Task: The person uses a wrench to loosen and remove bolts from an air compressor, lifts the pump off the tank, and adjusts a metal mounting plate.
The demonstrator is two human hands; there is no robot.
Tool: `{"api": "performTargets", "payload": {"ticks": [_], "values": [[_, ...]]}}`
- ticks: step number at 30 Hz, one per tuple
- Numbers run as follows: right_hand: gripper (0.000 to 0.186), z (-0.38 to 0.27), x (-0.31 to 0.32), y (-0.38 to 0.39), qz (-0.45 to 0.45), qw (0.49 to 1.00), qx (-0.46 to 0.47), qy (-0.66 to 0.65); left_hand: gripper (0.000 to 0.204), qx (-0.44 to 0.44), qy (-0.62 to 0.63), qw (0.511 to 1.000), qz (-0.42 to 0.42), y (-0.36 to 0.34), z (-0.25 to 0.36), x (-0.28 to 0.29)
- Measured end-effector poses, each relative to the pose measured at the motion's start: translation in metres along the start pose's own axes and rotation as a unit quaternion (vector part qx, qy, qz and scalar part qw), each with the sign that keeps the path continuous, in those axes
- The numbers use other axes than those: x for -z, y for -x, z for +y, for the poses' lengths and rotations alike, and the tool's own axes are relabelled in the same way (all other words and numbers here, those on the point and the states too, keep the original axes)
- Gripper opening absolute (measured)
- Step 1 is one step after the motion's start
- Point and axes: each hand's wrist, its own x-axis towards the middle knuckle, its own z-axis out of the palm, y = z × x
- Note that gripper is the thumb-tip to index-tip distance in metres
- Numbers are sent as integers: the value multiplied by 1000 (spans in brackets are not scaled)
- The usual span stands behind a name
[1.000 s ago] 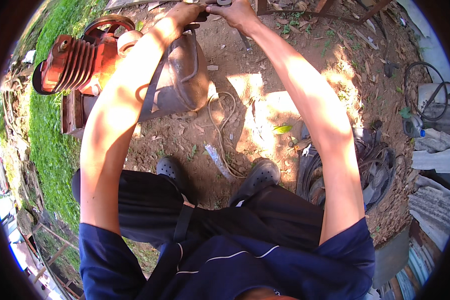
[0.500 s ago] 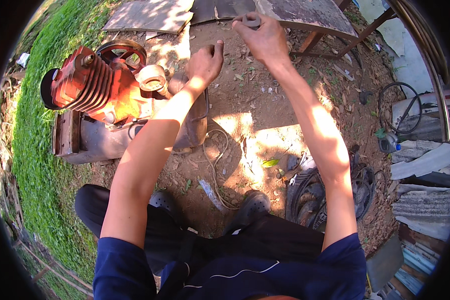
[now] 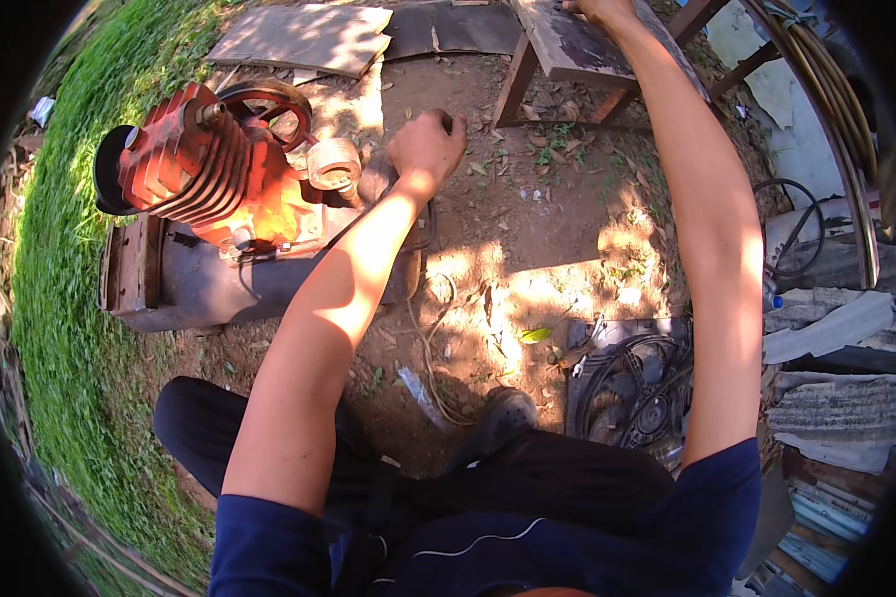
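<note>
My left hand [image 3: 426,149] is curled closed in front of me, right of the compressor; what its fingers hold, if anything, is hidden. My right arm reaches far forward over a worn wooden table [image 3: 592,45]. The right hand [image 3: 607,10] is cut off by the upper edge, so its grip does not show. On the left stands an orange-red compressor pump [image 3: 194,164] with cooling fins, mounted on a dull grey tank [image 3: 204,289]. Behind the fins is a spoked wheel [image 3: 299,111]; a round filter-like housing [image 3: 334,164] sits nearest my left hand.
A cable [image 3: 430,348] lies on the dirt by my shoe [image 3: 508,413]. A black fan assembly [image 3: 632,388] rests below my right forearm. Flat boards [image 3: 299,40] lie at the far side. Corrugated sheets [image 3: 831,408] and a coiled hose [image 3: 836,99] are at right; grass borders the left.
My right hand has moved forward and right, from holding a grey ring-shaped piece to over the table. The left hand has shifted slightly right and nearer, its thumb now folded in.
</note>
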Motion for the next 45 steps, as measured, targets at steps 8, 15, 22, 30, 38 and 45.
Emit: {"api": "performTargets", "payload": {"ticks": [8, 15, 22, 30, 38, 45], "values": [[50, -17, 27, 36, -14, 990, -137, -27, 43, -29, 23, 999, 11, 1, 7, -8], [41, -186, 75, 163, -155, 952, 71, -253, 38, -290, -36, 956, -6, 38, -33, 11], [44, -266, 69, 188, -199, 904, 162, -342, 30, -363, -52, 910, -195, 94, -35, 169], [41, -337, 96, 179, -327, 787, 208, -480, 8, -537, -12, 742, 402, 79, -72, 302], [71, -365, 99, 192, -395, 685, 183, -585, 19, -398, 139, 795, 436, 73, -182, 276], [77, -379, 83, 202, -410, 649, 154, -622, 33, -158, 310, 888, 301, 100, -171, 253]]}}
